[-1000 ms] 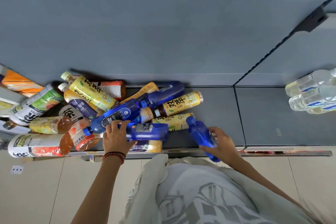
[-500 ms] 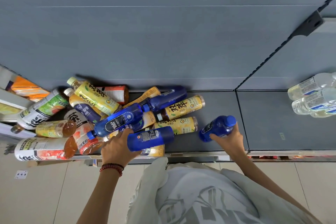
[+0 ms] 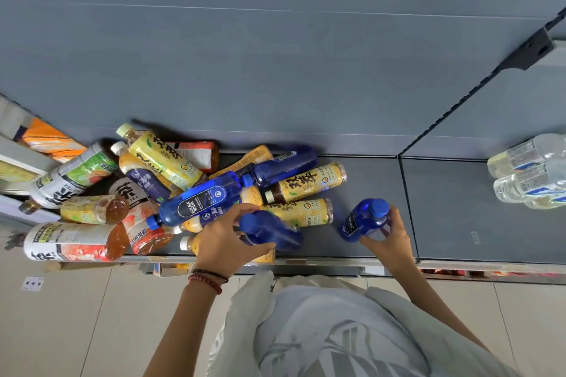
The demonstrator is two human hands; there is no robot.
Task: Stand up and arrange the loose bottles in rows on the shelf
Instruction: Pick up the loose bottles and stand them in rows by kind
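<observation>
A heap of loose bottles (image 3: 171, 187) lies on the grey shelf (image 3: 361, 180), among them yellow tea bottles, blue soda bottles and white-labelled tea bottles. My left hand (image 3: 228, 239) grips a blue bottle (image 3: 269, 231), blurred, at the heap's front right. My right hand (image 3: 390, 231) holds another blue bottle (image 3: 363, 219) almost upright on the shelf to the right of the heap, cap towards me.
A thin divider (image 3: 407, 208) separates this bay from the right one, where clear water bottles (image 3: 530, 174) lie. Orange packets (image 3: 49, 139) sit at the far left. The shelf's front edge (image 3: 337, 262) runs above a tiled floor.
My right hand has turned its blue bottle from lying to nearly upright near the divider. My left hand has pulled a blue bottle out of the heap and swung it rightwards.
</observation>
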